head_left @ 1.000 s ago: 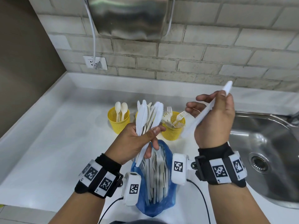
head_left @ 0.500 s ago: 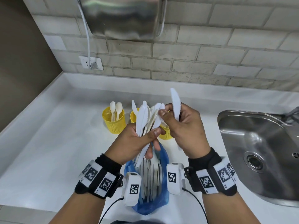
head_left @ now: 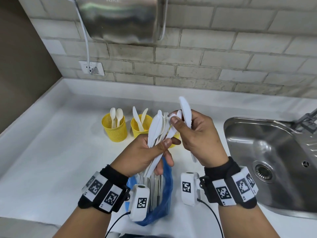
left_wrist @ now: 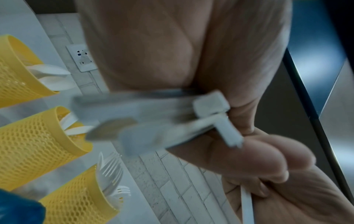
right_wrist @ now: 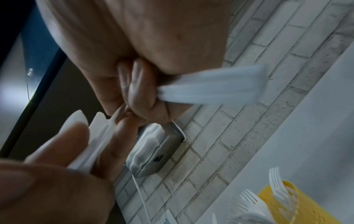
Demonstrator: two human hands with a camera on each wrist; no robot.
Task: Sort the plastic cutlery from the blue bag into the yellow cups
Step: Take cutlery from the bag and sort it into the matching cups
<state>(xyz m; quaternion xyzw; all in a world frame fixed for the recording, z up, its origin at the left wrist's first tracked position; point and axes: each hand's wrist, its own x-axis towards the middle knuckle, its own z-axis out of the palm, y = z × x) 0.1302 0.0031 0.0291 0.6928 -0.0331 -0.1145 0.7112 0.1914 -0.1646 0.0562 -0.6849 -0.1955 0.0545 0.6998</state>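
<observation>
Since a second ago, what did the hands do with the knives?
The right hand, holding one white knife, swung in from the right toward the sink side and now meets the left hand, its thumb and finger pinching a knife in the left hand's bundle of knives. The left hand kept gripping the bundle over the blue bag; the yellow cups stayed put.

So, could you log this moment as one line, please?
left hand: grips knife bundle | right hand: holds knife, pinches another

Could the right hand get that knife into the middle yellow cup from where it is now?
Probably yes. The right hand grips one knife above the counter, and the middle cup, holding two knives, stands open-topped just beyond. Only the left hand's bundle partly crosses the path.
</observation>
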